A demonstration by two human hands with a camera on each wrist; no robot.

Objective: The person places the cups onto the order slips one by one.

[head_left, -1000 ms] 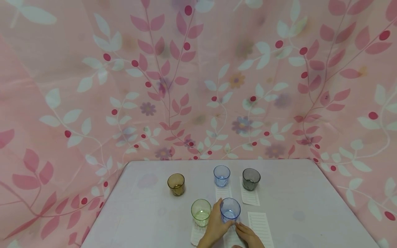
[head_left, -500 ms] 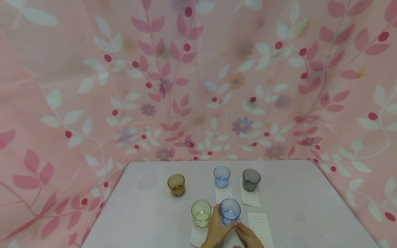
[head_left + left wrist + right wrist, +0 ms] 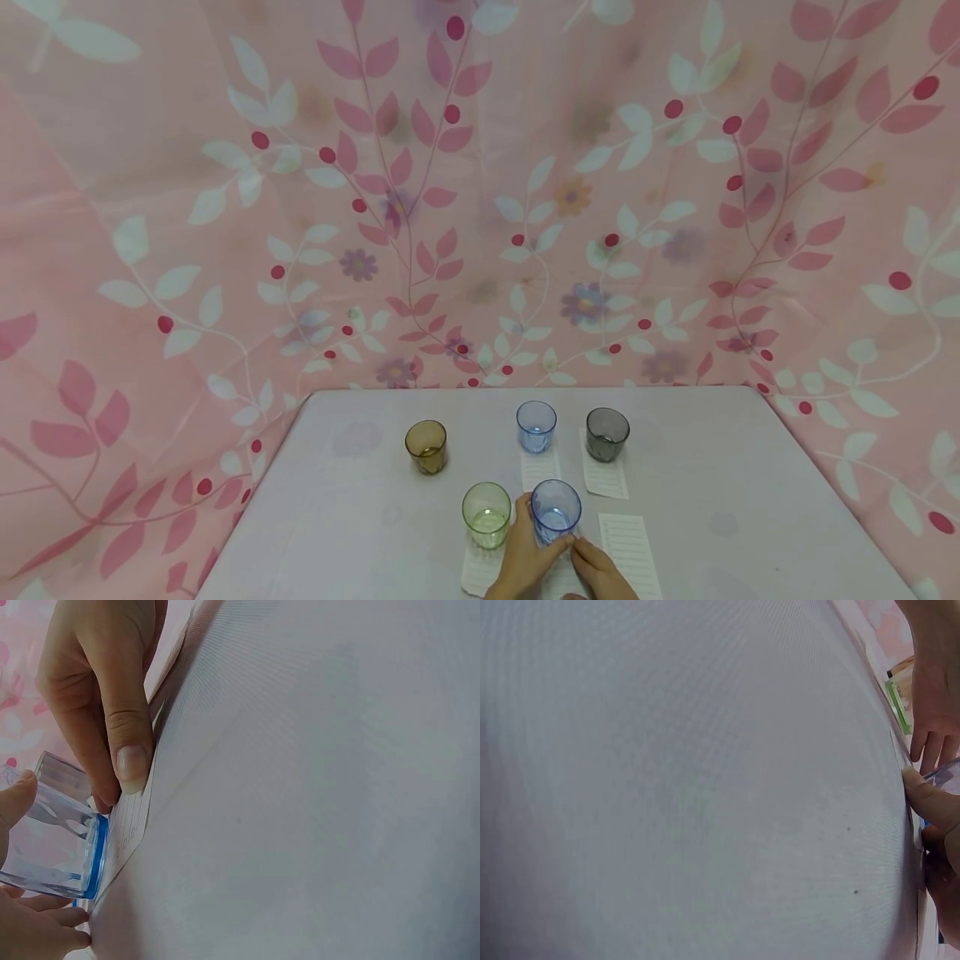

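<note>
My left hand (image 3: 521,557) curls round the side of a blue glass (image 3: 556,510), which stands upright at the near middle of the table. Beneath that glass lies a lined paper strip (image 3: 129,829). Just in front of the base, my right hand (image 3: 602,571) pinches the strip; in the left wrist view its thumb lies on the paper and a fingertip is close to the blue glass's bottom. A light green glass (image 3: 487,517) stands directly left of my left hand on another paper strip (image 3: 480,573). The right wrist view shows both hands only at its right edge.
Farther back stand an amber glass (image 3: 426,447), a second blue glass (image 3: 536,427) and a grey glass (image 3: 607,435). Paper strips lie in front of the second blue (image 3: 540,473) and grey (image 3: 604,480) glasses. Another strip (image 3: 630,554) lies right of my right hand.
My left hand's fingers have slid slightly lower and closer round the blue glass. The right hand has barely moved, and the other glasses stay in place.
</note>
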